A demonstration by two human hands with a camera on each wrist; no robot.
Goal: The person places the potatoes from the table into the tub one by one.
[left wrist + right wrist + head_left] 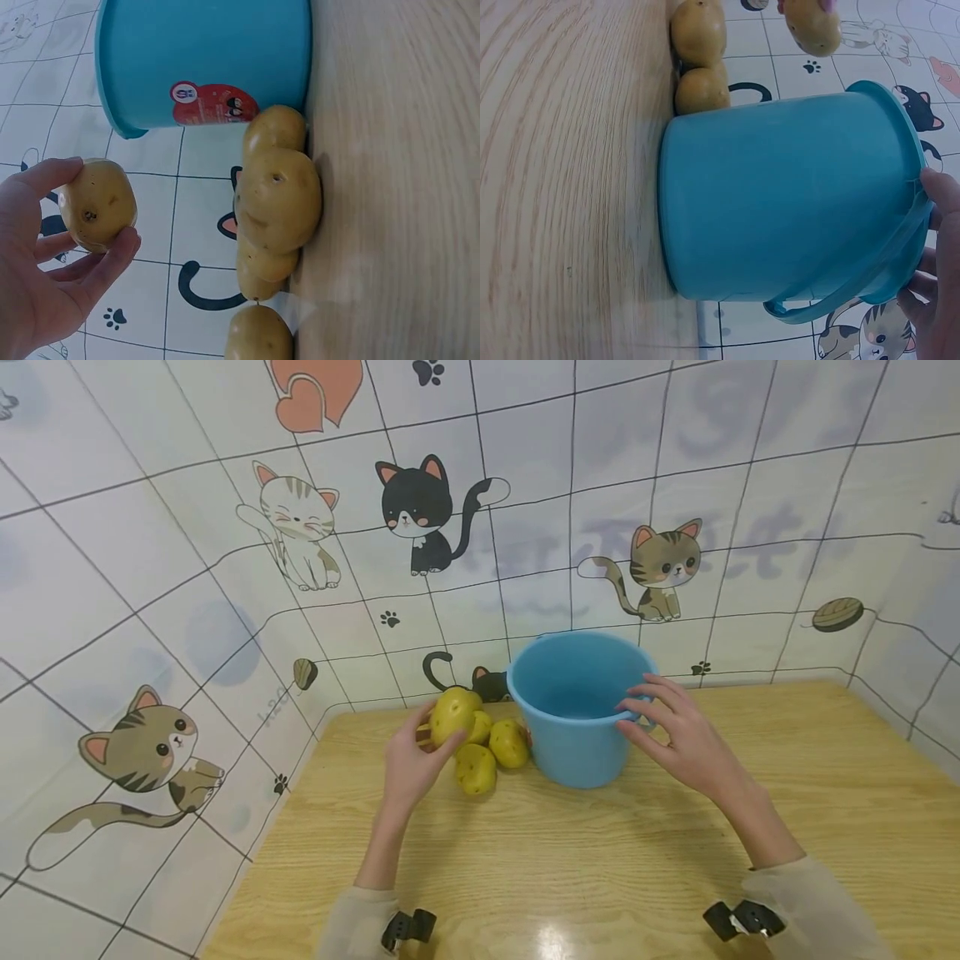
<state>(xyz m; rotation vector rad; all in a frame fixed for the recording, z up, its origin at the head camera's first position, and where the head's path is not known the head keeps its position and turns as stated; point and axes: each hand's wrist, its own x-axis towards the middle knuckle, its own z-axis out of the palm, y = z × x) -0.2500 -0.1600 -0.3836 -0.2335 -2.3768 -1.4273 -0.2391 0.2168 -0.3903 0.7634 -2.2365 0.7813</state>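
My left hand (410,766) holds a yellow potato (452,717) between thumb and fingers, lifted above the table. In the left wrist view this potato (99,204) shows a dark spot on its side. Below it, several more potatoes (476,769) lie bunched on the table, left of a light blue bucket (577,750). The bucket stands upright, and the part of its inside that shows holds nothing. My right hand (684,742) grips the bucket's right rim, thumb outside and fingers over the edge. A blue handle (855,281) hangs down the bucket's side.
The wood-grain table (570,868) runs up to a tiled wall (525,552) printed with cartoon cats, close behind the bucket. Another wall (112,635) borders the table at left. A red label (217,103) is on the bucket's side.
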